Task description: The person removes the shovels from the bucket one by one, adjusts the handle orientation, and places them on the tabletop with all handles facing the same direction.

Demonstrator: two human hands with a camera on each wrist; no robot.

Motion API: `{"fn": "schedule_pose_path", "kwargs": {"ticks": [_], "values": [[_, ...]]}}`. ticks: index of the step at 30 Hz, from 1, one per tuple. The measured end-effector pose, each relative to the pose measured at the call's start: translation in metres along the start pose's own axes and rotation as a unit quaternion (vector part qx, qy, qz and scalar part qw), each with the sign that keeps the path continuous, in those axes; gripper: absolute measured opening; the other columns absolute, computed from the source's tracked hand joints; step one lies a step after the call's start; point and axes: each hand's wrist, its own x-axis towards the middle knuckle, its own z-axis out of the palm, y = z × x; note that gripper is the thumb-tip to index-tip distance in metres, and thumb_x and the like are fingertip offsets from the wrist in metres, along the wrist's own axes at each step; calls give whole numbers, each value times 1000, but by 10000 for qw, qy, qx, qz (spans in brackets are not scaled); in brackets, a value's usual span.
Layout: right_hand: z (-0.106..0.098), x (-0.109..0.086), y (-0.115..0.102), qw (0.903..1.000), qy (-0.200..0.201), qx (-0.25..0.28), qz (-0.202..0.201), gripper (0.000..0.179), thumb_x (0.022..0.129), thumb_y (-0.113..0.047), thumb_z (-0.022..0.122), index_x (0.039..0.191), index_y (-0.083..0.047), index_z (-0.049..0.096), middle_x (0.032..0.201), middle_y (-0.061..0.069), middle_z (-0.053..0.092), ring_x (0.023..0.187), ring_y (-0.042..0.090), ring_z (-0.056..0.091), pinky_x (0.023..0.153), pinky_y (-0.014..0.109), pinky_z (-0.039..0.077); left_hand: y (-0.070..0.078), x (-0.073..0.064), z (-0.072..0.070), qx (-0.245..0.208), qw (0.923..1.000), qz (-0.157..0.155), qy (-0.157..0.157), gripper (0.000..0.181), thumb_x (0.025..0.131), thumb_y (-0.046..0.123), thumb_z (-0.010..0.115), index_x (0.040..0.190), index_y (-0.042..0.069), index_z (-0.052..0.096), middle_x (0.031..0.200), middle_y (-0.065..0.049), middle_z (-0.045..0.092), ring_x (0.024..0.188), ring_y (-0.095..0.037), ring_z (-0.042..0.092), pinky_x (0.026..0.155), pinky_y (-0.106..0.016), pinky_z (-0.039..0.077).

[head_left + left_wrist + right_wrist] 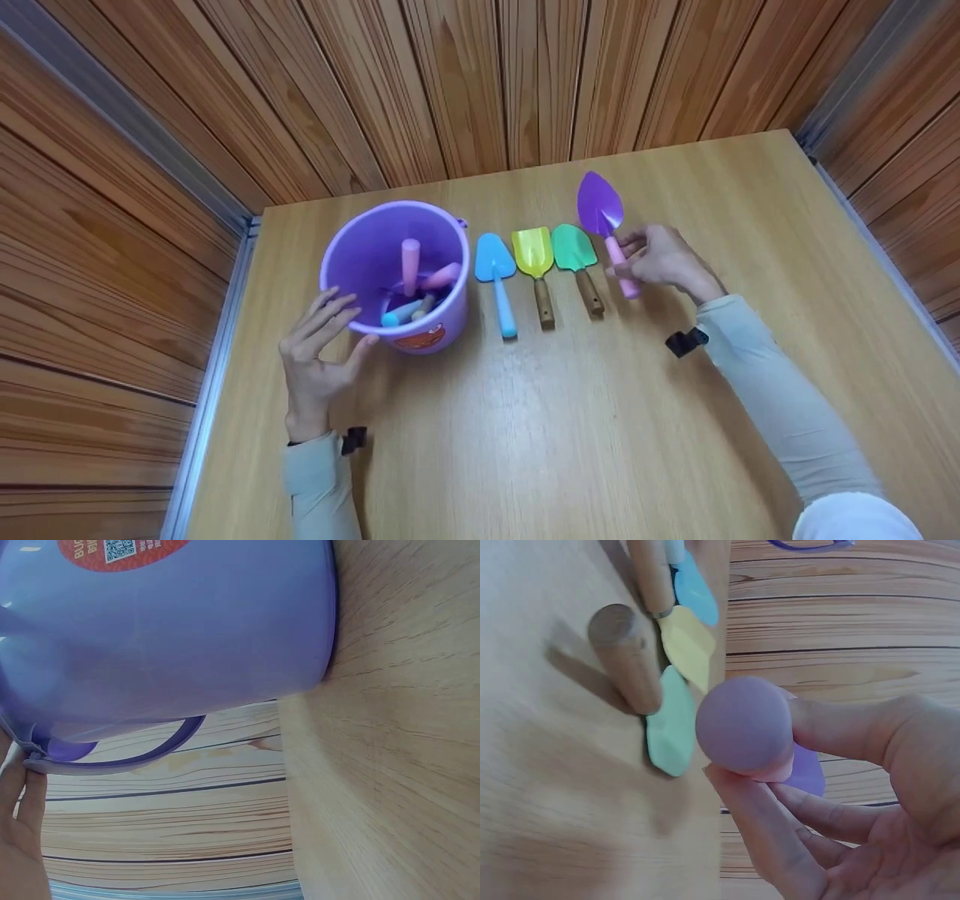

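Note:
My right hand pinches the pink handle of a small trowel with a purple pointed blade; the blade points away toward the back wall. In the right wrist view the handle's rounded end sits between thumb and fingers. My left hand has its fingers fairly straight, their tips at the near left rim of a purple bucket. Inside the bucket lie several tools, showing pink handles and a blue handle. The left wrist view shows the fingers by the bucket's handle.
Right of the bucket, a blue trowel, a yellow shovel and a green shovel lie in a row on the wooden table. Plank walls stand behind and at both sides.

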Motion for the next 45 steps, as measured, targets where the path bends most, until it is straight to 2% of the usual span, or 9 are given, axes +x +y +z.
{"fn": "schedule_pose_path", "kwargs": {"ticks": [3,6,13,17,27,34,39,45], "values": [[3,2,9,10000,23,73,20,65,93,-17,83,146,8,53,134,25,61,116,35,62,83,25,62,-1,1,0,59,10000,32,-8,43,79,30,92,113,6,83,122,-15,79,125,-47,68,121,-36,51],[5,4,17,9998,-1,114,143,66,94,-21,84,145,6,53,133,24,61,115,34,62,84,28,63,-1,0,0,45,10000,9,-21,43,78,28,93,113,5,83,123,-15,79,126,-48,68,122,-36,50],[9,7,32,9990,-140,157,389,65,94,-23,84,144,5,54,135,23,61,118,34,62,95,35,63,0,0,-1,-14,9999,-88,-99,44,76,23,93,116,9,83,126,-12,79,129,-46,67,123,-36,49],[11,10,38,9987,-135,160,464,65,93,-23,85,143,7,55,133,23,62,118,34,62,93,33,61,2,1,-2,-42,9998,-95,-139,44,77,22,93,118,11,83,128,-11,78,129,-47,66,122,-38,49],[10,14,45,9977,-142,121,648,62,94,-25,84,141,4,56,129,21,63,112,30,62,85,26,57,3,1,-2,-45,9998,-86,-162,42,85,35,90,120,13,83,129,-9,78,131,-45,66,122,-37,50],[11,16,46,9985,-181,49,506,54,94,-20,82,136,7,61,124,22,67,106,25,64,77,21,59,2,1,-2,25,9999,28,-109,41,79,26,92,116,10,84,126,-12,79,129,-44,68,120,-35,51],[11,15,45,9985,-159,74,522,62,93,-26,85,138,7,58,126,22,63,107,27,62,80,23,59,2,1,-2,34,9999,2,-137,41,83,31,90,119,12,83,128,-9,78,132,-40,67,120,-34,51],[12,13,45,9985,-224,28,493,59,95,-26,82,138,6,57,129,23,63,108,28,63,85,28,60,3,1,-3,96,9998,-63,-189,41,87,38,88,122,18,82,131,-3,77,135,-35,66,121,-36,51]]}}
